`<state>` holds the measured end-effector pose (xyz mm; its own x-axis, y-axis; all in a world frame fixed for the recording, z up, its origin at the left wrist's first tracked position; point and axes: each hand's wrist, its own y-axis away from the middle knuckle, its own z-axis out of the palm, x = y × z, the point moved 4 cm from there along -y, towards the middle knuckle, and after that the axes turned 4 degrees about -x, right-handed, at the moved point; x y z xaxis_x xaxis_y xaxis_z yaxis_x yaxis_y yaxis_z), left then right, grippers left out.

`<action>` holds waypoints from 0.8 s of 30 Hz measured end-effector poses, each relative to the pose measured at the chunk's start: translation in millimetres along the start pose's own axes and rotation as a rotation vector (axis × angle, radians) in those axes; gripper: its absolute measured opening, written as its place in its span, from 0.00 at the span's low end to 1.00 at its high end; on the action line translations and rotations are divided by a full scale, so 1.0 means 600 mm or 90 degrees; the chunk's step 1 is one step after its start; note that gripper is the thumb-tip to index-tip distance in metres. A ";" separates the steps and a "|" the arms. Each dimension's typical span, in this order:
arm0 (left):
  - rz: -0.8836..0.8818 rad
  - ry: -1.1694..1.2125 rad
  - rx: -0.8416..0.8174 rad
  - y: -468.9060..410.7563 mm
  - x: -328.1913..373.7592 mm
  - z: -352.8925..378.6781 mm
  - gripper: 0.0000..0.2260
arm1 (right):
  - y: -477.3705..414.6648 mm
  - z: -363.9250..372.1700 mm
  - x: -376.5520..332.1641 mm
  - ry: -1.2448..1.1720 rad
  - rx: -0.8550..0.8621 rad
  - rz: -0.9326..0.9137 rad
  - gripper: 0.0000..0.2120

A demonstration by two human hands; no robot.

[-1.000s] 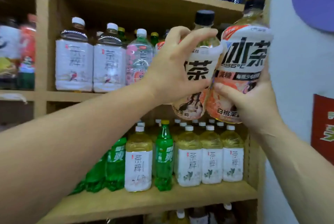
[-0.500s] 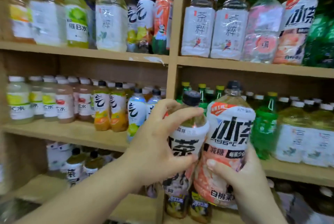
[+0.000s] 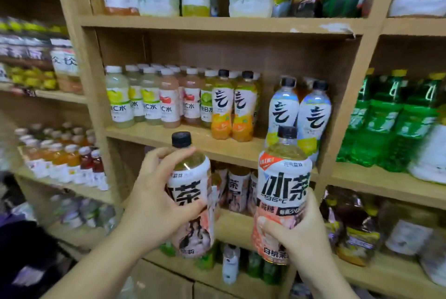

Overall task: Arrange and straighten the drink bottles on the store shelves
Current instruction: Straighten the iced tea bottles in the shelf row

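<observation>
Fairly bright, even indoor light; the recesses under each shelf [image 3: 217,24] lie in soft shadow. A small glare spot sits on the left bottle [image 3: 190,190]. Blur smears both side edges, where posts [image 3: 96,117] bend.

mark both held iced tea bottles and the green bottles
left iced tea bottle [image 3: 190,193]: head view, label lettering
right iced tea bottle [image 3: 286,185]: head view, label lettering
green bottles [image 3: 383,119]: head view, one bottle's label

CHANGE | left bottle [image 3: 190,192] and right bottle [image 3: 282,192] were touching, now apart | gap open between left fingers [image 3: 173,156] and right fingers [image 3: 268,224] | both held lower
</observation>
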<state>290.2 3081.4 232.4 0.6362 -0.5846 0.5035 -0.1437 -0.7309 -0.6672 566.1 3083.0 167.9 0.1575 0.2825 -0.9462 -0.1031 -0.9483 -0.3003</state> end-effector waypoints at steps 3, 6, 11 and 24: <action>-0.041 -0.015 -0.021 0.020 -0.062 0.012 0.42 | -0.011 0.030 0.068 0.033 -0.008 0.065 0.41; -0.085 -0.012 -0.054 0.039 -0.112 0.050 0.41 | -0.024 0.048 0.136 0.031 0.000 0.111 0.38; -0.126 0.025 -0.152 0.050 -0.169 0.147 0.38 | -0.045 0.064 0.218 0.010 0.002 0.172 0.39; -0.090 0.056 -0.259 0.029 -0.259 0.339 0.38 | -0.068 0.056 0.354 0.079 0.105 0.202 0.35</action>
<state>343.3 3231.2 30.8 0.6069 -0.4841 0.6303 -0.3579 -0.8746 -0.3271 570.5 3186.7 -24.9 0.2094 -0.0509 -0.9765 -0.3216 -0.9467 -0.0196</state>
